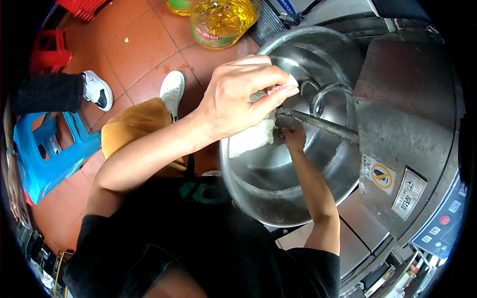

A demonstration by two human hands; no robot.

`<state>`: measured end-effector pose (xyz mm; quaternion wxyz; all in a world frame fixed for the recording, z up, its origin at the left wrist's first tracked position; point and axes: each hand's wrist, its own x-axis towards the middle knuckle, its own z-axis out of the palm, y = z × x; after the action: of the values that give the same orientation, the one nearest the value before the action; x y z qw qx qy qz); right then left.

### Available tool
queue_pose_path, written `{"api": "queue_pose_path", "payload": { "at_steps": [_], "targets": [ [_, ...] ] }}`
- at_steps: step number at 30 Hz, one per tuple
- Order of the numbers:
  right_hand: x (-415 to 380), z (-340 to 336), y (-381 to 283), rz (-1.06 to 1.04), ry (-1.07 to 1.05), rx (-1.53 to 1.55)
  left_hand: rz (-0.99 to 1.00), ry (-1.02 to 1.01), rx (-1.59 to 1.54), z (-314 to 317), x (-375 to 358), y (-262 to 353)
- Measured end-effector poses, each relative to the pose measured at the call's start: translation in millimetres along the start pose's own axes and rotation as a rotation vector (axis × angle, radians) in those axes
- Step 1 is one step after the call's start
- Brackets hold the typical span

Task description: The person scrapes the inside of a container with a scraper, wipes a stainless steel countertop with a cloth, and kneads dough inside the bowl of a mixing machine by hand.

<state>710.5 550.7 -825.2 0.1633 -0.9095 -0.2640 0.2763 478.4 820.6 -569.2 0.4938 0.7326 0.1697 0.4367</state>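
My left hand point(243, 97) is raised over the near rim of the steel mixer bowl point(231, 191), fingers closed around a whitish lump of dough point(253, 139). The dough hangs below the palm, and a bit of white shows at the fingertips. Lower, inside the bowl, my right hand point(294, 138) has its fingers curled close to the dough's edge; what they grip, if anything, is hidden. A metal bar point(318, 123) reaches into the bowl just above that hand. Behind it curves the spiral dough hook point(330, 92). Pale residue lines the bowl's wall.
The mixer housing point(402, 134) with stickers and a button panel point(439, 223) stands at the right. Large bottles of yellow oil point(223, 22) are beyond the bowl on the tiled floor point(141, 44). At left are a blue stool point(59, 154), a red stool point(52, 49) and another person's leg point(49, 93).
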Motion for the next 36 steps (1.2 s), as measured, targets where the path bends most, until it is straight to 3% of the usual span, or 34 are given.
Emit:
{"api": "queue_pose_path", "payload": {
  "at_steps": [1, 3, 6, 7, 9, 12, 15, 19, 21, 23, 26, 30, 36],
  "targets": [
    [-9, -5, 5, -0.013, 0.019, -0.122, 0.002, 0.003, -0.001, 0, 0, 0],
    [-47, -47, -77, -0.201, -0.034, -0.486, 0.011, 0.002, 0.001, 0, 1, -2],
    [-79, -78, -145, -0.724, 0.026, -0.689, 0.017, 0.020, -0.002, 0, 1, 0],
    [-83, -78, -160, -0.664, -0.062, -0.777, 0.023, 0.017, 0.004, 1, 0, -1],
    [-86, -67, -190, -0.804, 0.021, -0.836, 0.040, 0.008, 0.011, 1, -1, -3],
    [-85, -6, -186, -0.853, 0.138, -1.110, 0.049, 0.010, 0.003, 2, -3, -2],
    [-122, -32, -228, -0.882, -0.134, -1.436, 0.054, 0.016, 0.003, 1, -6, -1],
    [-135, -83, -252, -0.765, -0.202, -1.488, 0.118, 0.021, 0.030, -1, -3, -1],
    [-102, -120, -305, -0.425, -0.727, -1.386, 0.143, 0.024, 0.035, -2, -2, -1],
    [-69, -129, -307, -0.409, -0.554, -1.299, 0.137, 0.039, 0.009, 0, -3, -4],
    [11, -94, -220, -0.572, -0.251, -1.000, 0.155, 0.051, -0.015, 2, -3, -8],
    [35, -64, -208, -0.526, -0.198, -0.947, 0.159, 0.032, -0.037, 0, -5, -4],
    [48, -84, -226, -0.537, -0.247, -0.949, 0.137, 0.031, -0.009, -3, -4, 1]
  ]
}}
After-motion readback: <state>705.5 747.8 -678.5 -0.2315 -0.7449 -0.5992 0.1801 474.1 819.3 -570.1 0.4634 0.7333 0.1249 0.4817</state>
